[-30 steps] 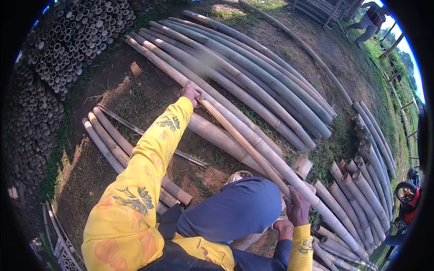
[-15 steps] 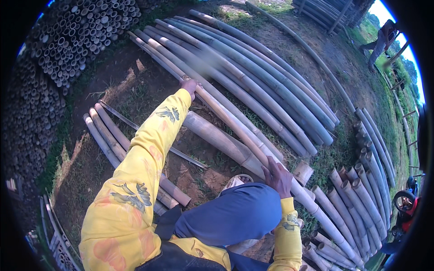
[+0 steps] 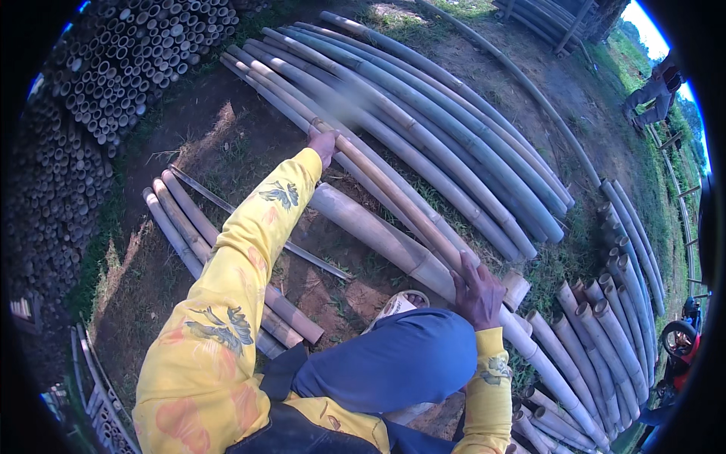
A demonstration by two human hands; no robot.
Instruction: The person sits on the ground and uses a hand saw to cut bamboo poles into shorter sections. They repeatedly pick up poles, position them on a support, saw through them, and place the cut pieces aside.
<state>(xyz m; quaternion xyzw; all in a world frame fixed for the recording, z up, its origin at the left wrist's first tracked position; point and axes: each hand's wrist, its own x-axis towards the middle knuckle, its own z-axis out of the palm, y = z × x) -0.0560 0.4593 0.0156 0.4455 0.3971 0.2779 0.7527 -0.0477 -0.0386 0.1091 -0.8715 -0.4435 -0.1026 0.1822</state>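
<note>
A long tan bamboo pole (image 3: pixel 393 191) slants from the upper left down toward my right knee. My left hand (image 3: pixel 323 145), at the end of an outstretched yellow sleeve, is closed around its upper middle part. My right hand (image 3: pixel 479 292) has its fingers bent over the pole's near end, just right of the knee; the thumb side is partly hidden. Beneath that end lies a thicker pale bamboo pole (image 3: pixel 363 227), running on past my right hand to the lower right. A white bucket-like container (image 3: pixel 408 301) is half hidden behind my knee.
Several long bamboo poles (image 3: pixel 454 144) lie side by side beyond my hands. Cut lengths (image 3: pixel 597 325) are heaped on the right, others (image 3: pixel 189 219) on the left. A large stack of bamboo (image 3: pixel 128 68) fills the far left. A person (image 3: pixel 654 94) stands at the far right, above a red motorbike (image 3: pixel 681 348).
My right hand has moved slightly right and up, its fingers more bent over the pole's end. My left hand has shifted a little right with the pole. The distant person has moved right.
</note>
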